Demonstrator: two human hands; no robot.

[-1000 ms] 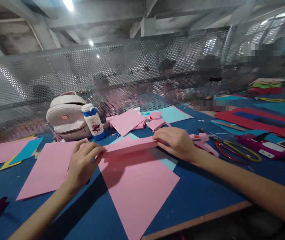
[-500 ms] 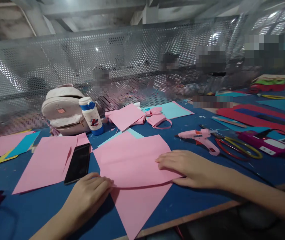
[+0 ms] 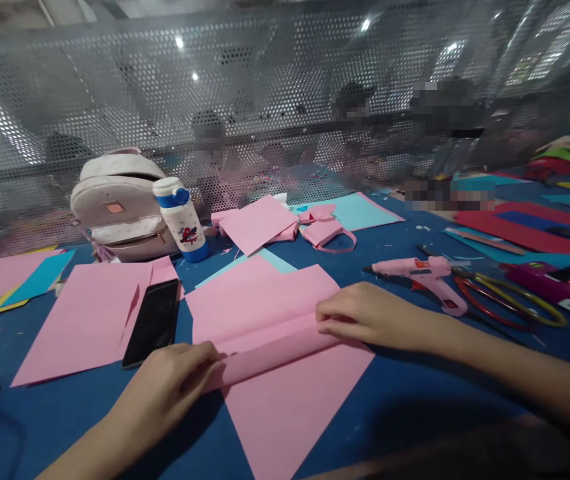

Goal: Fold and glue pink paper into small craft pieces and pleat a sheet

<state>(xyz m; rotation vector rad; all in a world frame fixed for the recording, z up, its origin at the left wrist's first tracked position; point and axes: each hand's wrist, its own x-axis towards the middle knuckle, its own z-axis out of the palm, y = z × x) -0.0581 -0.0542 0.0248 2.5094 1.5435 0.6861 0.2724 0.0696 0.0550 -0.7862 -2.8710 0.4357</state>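
A pink sheet of paper [image 3: 265, 300] lies in front of me, its near edge curled up into a folded strip. My left hand [image 3: 179, 380] pinches the strip's left end between thumb and fingers. At the other end, my right hand [image 3: 365, 317] grips the same strip, fingers pressed together. Beneath it another pink sheet [image 3: 295, 407] points its corner toward me. A black phone [image 3: 152, 323] rests on a pink sheet [image 3: 85, 307] just beyond my left hand. The pink glue gun [image 3: 425, 273] lies past my right forearm, beside red and yellow-handled scissors or pliers [image 3: 509, 303].
A pale backpack [image 3: 119, 207] and a white and blue bottle [image 3: 182, 220] stand at the back left, before a perforated metal screen [image 3: 265, 87]. A small pink paper bag [image 3: 322, 233] sits behind the work. Coloured sheets and a purple power strip [image 3: 555, 283] lie right.
The near edge of the pink sheet has been lifted and folded away from me into a strip. My right hand has closed on it and shifted slightly. The view has tilted down.
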